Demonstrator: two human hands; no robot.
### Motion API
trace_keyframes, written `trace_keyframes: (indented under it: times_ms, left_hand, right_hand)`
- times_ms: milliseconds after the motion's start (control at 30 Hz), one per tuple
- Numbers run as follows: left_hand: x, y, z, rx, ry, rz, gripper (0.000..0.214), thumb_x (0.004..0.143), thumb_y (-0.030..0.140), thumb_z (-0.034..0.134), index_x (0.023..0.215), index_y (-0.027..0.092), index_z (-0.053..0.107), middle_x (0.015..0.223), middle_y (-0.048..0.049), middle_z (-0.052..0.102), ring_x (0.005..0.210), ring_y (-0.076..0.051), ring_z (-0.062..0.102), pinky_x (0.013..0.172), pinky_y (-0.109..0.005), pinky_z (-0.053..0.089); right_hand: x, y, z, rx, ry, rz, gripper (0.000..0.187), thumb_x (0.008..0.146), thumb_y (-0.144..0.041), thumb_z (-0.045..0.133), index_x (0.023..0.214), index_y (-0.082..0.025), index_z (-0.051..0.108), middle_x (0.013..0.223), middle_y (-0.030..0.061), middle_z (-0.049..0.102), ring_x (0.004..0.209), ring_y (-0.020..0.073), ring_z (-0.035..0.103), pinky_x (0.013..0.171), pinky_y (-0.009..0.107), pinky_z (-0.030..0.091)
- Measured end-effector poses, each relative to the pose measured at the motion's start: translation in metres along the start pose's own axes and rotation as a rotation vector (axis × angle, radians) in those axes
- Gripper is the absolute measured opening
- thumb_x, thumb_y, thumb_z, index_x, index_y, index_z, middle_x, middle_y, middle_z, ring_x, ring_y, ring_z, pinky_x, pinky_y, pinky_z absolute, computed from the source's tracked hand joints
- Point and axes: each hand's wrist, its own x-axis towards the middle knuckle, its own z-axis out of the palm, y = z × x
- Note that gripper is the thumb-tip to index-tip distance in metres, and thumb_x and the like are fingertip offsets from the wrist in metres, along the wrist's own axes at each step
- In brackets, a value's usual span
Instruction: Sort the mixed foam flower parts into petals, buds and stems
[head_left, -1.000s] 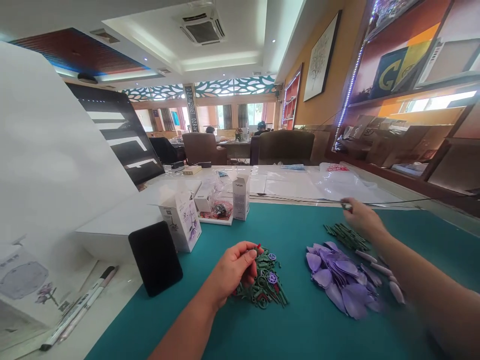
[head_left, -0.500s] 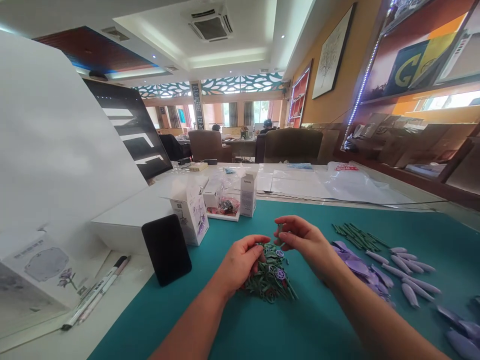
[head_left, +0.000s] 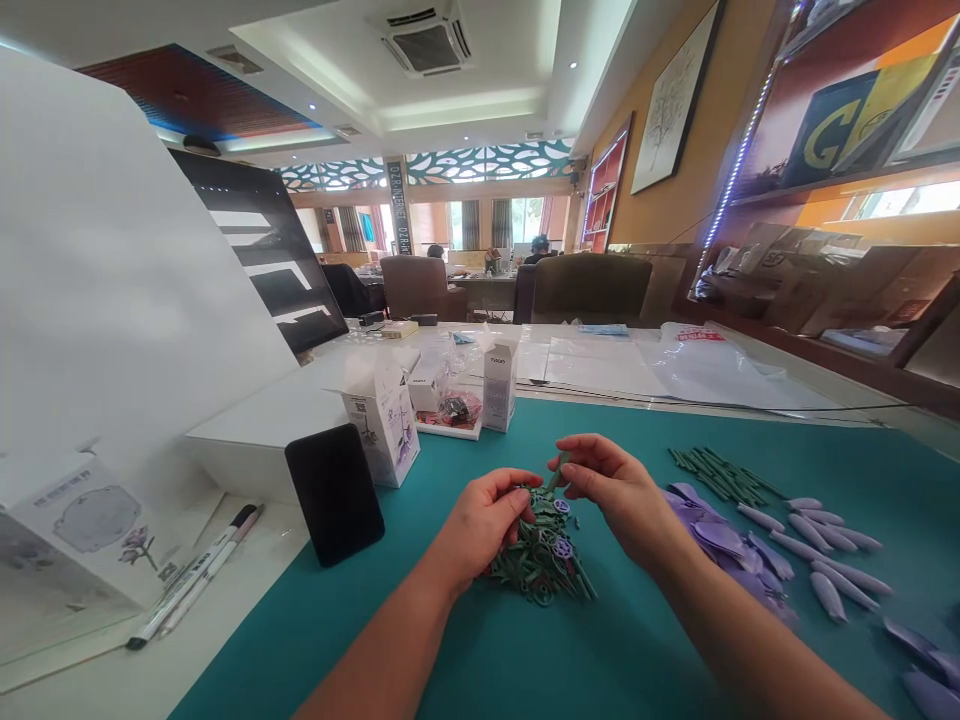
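Note:
A pile of small green plastic pieces, with a few purple wheel-shaped parts among them, lies on the teal mat. My left hand is at the pile's left edge with fingers curled and thumb close to the index finger; what it holds, if anything, is hidden. Just above the pile's far side, my right hand pinches a small green piece between thumb and fingers. To the right of that hand lie purple petal-shaped pieces, partly covered by my forearm.
Green sticks and pale purple spindle-shaped pieces lie at the right. A black tablet-like slab leans at the left, near a printed white box and a narrow box. Markers lie further left.
The green piece in my right hand has tilted, its lower end now toward the pile and my left hand. My left hand stays at the pile; the view has shifted slightly.

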Motion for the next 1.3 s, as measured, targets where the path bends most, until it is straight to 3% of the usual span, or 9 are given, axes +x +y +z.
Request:
trace_keyframes:
  times_ms: [567, 700, 900, 1100, 1300]
  left_hand:
    - [0.000, -0.001, -0.001, -0.013, -0.011, 0.007, 0.037, 0.082, 0.041, 0.054, 0.105, 0.013, 0.061, 0.066, 0.0014, 0.055, 0.047, -0.006, 0.038, 0.045, -0.020, 0.030]
    - [0.001, -0.003, -0.001, 0.000, 0.001, 0.014, 0.037, 0.082, 0.043, 0.054, 0.104, 0.014, 0.061, 0.062, 0.0029, 0.052, 0.045, -0.005, 0.035, 0.044, -0.019, 0.027]
    - [0.003, -0.008, -0.002, 0.082, -0.014, 0.009, 0.038, 0.082, 0.046, 0.052, 0.103, 0.016, 0.062, 0.061, 0.0034, 0.050, 0.047, -0.007, 0.035, 0.044, -0.020, 0.027]
    - [0.003, -0.010, -0.003, 0.184, -0.005, 0.122, 0.035, 0.083, 0.044, 0.052, 0.100, 0.017, 0.066, 0.066, 0.0015, 0.053, 0.061, -0.012, 0.046, 0.056, -0.023, 0.035]
    - [0.001, -0.009, -0.004, 0.230, -0.016, 0.130, 0.038, 0.084, 0.045, 0.050, 0.104, 0.016, 0.066, 0.070, 0.0000, 0.055, 0.067, -0.014, 0.050, 0.060, -0.024, 0.037]
  right_hand:
    - [-0.003, -0.003, 0.005, 0.011, 0.015, -0.001, 0.031, 0.065, -0.043, 0.075, 0.081, -0.020, 0.062, 0.084, 0.0043, 0.067, 0.076, 0.0177, 0.062, 0.070, 0.032, 0.050]
    - [-0.005, -0.006, 0.004, -0.095, 0.019, -0.040, 0.031, 0.068, -0.047, 0.071, 0.082, -0.021, 0.062, 0.068, -0.0006, 0.059, 0.064, 0.0136, 0.055, 0.064, 0.029, 0.046]
    - [-0.006, -0.010, 0.003, -0.270, -0.075, -0.073, 0.029, 0.080, -0.049, 0.057, 0.076, -0.021, 0.054, 0.056, -0.0037, 0.051, 0.056, 0.0120, 0.049, 0.055, 0.026, 0.039]
    - [-0.004, -0.008, 0.001, -0.404, -0.086, -0.093, 0.024, 0.078, -0.045, 0.056, 0.074, -0.021, 0.056, 0.057, -0.0037, 0.048, 0.056, 0.0122, 0.045, 0.054, 0.026, 0.038]
    - [-0.004, -0.009, -0.007, -0.562, -0.144, -0.071, 0.019, 0.080, -0.039, 0.054, 0.085, -0.023, 0.065, 0.073, 0.0006, 0.062, 0.069, 0.0156, 0.053, 0.063, 0.029, 0.041]
